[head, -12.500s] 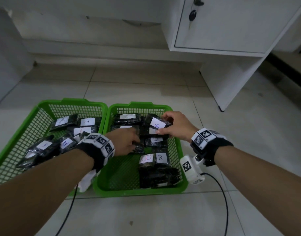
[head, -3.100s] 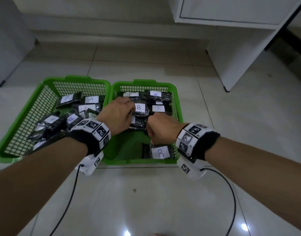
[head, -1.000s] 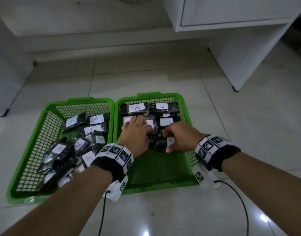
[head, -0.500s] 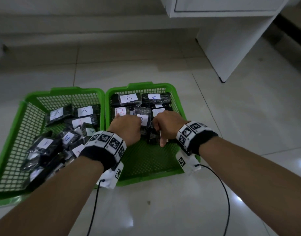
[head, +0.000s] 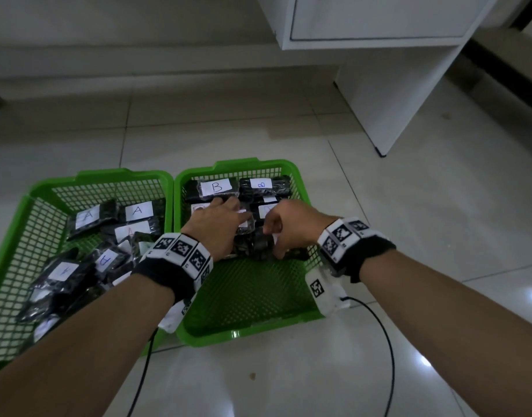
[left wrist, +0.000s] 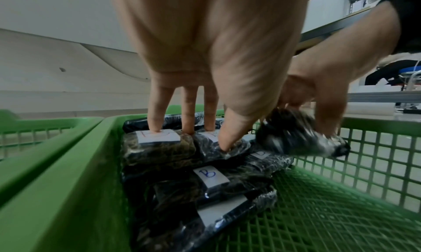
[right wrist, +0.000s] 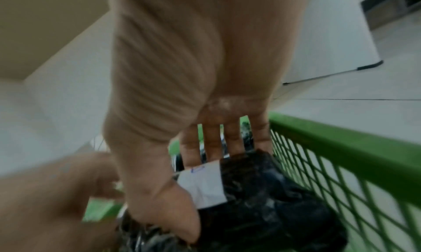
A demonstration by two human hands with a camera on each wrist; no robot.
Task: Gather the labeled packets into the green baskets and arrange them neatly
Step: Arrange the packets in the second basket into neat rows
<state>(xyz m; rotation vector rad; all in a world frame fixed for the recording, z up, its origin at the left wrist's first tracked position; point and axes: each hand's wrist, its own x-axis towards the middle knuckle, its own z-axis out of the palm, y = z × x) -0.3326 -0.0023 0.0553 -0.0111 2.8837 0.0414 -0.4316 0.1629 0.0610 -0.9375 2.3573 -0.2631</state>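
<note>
Two hands hide the middle rows of B packets in the right basket (head: 301, 188). The left hand (head: 216, 224) presses straight fingers (left wrist: 157, 115) on the stack (left wrist: 159, 148); the right hand (head: 292, 227) grips a blurred packet (right wrist: 262, 193), label half covered. Since half a second ago, the right hand has lifted it.

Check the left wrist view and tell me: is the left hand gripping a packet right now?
No: the left hand has straight fingers pressing down on the stacked packets in the right basket, curled around nothing.
</note>
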